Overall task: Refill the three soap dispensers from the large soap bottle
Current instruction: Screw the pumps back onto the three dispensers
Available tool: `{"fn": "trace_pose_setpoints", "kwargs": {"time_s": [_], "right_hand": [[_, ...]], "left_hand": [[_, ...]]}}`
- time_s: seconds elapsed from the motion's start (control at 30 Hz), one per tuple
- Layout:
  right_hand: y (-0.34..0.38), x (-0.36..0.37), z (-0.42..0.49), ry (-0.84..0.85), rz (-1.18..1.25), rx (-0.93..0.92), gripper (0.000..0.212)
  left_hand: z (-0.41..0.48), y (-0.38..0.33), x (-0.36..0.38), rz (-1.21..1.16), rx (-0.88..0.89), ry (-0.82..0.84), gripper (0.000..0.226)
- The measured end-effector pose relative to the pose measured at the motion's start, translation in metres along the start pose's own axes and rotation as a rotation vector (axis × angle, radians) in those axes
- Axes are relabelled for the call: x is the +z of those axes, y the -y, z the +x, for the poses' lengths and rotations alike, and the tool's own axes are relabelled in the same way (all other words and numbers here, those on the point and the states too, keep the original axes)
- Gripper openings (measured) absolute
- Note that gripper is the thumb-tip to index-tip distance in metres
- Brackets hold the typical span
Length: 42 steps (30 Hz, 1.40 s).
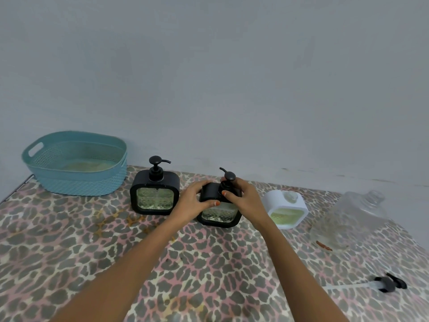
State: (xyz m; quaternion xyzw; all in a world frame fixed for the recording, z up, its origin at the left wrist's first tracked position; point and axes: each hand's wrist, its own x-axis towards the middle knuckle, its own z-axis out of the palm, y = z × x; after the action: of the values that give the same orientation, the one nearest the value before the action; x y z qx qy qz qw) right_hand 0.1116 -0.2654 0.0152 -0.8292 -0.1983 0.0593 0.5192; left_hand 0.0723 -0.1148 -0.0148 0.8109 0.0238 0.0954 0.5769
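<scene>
Head view: left hand grips the middle dispenser by its shoulder, right hand pinches its pump, mid-tabletop, between a black dispenser and a white dispenser; clear bottle far right
</scene>
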Motion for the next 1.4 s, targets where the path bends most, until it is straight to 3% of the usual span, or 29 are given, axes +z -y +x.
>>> {"fn": "trace_pose_setpoints", "kwargs": {"time_s": [0.3, 0.4, 0.6, 0.7, 0.9, 1.17, 1.4], "right_hand": [[-0.001, 0.024, 0.008, -0.283, -0.104, 0.020, 0.043], [0.000, 0.020, 0.008, -0.230, -0.122, 0.000, 0.039], [-0.001, -0.004, 0.005, 0.050, -0.048, -0.009, 0.030], [-0.003, -0.001, 0.008, -0.053, -0.075, -0.018, 0.028], [-0.004, 0.017, 0.011, -0.262, -0.046, 0.042, 0.045], [-0.009, 0.005, 0.013, -0.066, -0.097, 0.011, 0.039], [-0.012, 0.017, 0.015, -0.248, -0.123, 0.055, 0.046]], "left_hand": [[0.001, 0.002, 0.001, -0.011, -0.021, -0.012, 0.058], [0.001, 0.003, 0.001, -0.009, -0.036, -0.014, 0.061], [0.000, 0.001, 0.000, 0.006, -0.019, -0.011, 0.060], [0.000, 0.001, 0.001, 0.014, -0.023, -0.018, 0.061], [0.000, 0.003, 0.002, 0.033, -0.035, -0.029, 0.062], [0.001, 0.003, 0.001, 0.019, -0.041, -0.013, 0.060], [0.002, 0.004, 0.003, 0.037, -0.046, -0.034, 0.061]]}}
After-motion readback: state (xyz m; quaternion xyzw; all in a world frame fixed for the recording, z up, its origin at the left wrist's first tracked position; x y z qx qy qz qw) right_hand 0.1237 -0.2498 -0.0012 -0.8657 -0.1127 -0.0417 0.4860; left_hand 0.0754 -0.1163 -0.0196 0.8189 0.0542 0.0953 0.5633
